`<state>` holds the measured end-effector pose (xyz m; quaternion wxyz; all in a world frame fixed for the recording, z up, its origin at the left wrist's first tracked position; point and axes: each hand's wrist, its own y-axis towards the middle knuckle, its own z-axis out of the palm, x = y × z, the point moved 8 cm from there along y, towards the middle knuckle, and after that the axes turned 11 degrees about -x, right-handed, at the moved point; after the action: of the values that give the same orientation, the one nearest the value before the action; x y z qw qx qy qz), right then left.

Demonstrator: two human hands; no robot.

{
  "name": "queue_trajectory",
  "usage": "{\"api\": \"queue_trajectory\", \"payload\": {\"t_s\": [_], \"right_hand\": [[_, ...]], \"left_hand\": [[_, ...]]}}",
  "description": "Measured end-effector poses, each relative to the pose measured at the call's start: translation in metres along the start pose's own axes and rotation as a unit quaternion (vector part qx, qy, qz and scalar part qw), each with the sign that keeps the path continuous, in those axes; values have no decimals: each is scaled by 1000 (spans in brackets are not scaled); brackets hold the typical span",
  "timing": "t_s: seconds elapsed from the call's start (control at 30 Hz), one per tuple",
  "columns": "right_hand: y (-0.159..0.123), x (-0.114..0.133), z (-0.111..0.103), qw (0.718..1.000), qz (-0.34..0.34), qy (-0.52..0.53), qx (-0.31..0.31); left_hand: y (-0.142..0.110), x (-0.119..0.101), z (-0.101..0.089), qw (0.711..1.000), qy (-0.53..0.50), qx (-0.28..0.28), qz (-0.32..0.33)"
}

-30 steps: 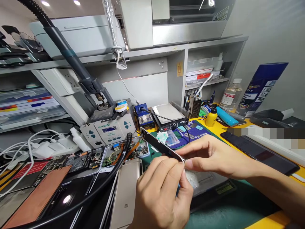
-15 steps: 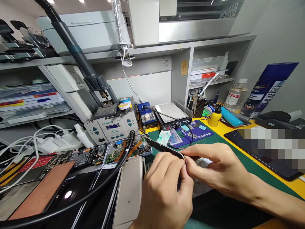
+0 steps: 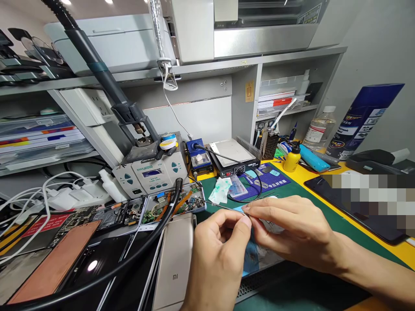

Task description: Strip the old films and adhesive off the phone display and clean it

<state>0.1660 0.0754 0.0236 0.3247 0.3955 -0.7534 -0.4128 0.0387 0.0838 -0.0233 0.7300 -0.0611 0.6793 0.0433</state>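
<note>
Between my two hands is a thin, dark flat panel like a phone screen (image 3: pixel 223 207), seen almost edge-on above the green mat (image 3: pixel 293 201). My left hand (image 3: pixel 220 250) pinches its near edge between thumb and curled fingers. My right hand (image 3: pixel 292 224) grips the corner next to it, thumb below and fingertips above. The fingertips of both hands nearly touch. Beneath them shows a light blue sheet (image 3: pixel 251 257), partly covered by the hands. A gold phone back cover (image 3: pixel 175 263) lies left of my left hand.
At the left stand a rework station (image 3: pixel 151 175) and an open box of circuit boards (image 3: pixel 173 207); a black hose (image 3: pixel 129 268) crosses the phones there. Behind the hands sits a heating plate (image 3: pixel 235 151). A yellow bottle (image 3: pixel 292 159) and a black phone (image 3: pixel 350 209) are at right.
The panel has tilted from showing a narrow dark face to nearly edge-on. My left hand's fingers have shifted, with its thumb now on top. More of the blue sheet underneath shows.
</note>
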Motion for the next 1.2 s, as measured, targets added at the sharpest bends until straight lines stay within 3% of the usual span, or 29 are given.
{"api": "queue_trajectory", "payload": {"t_s": [0.27,0.93,1.2], "right_hand": [[-1,6,1,999,-23,-31,-35],[6,14,2,999,-32,-6,-28],[5,14,-2,997,-44,-12,-59]], "left_hand": [[-4,14,4,985,-123,10,-120],[-6,17,4,969,-172,-21,-175],[-4,11,10,960,-201,24,-192]]}}
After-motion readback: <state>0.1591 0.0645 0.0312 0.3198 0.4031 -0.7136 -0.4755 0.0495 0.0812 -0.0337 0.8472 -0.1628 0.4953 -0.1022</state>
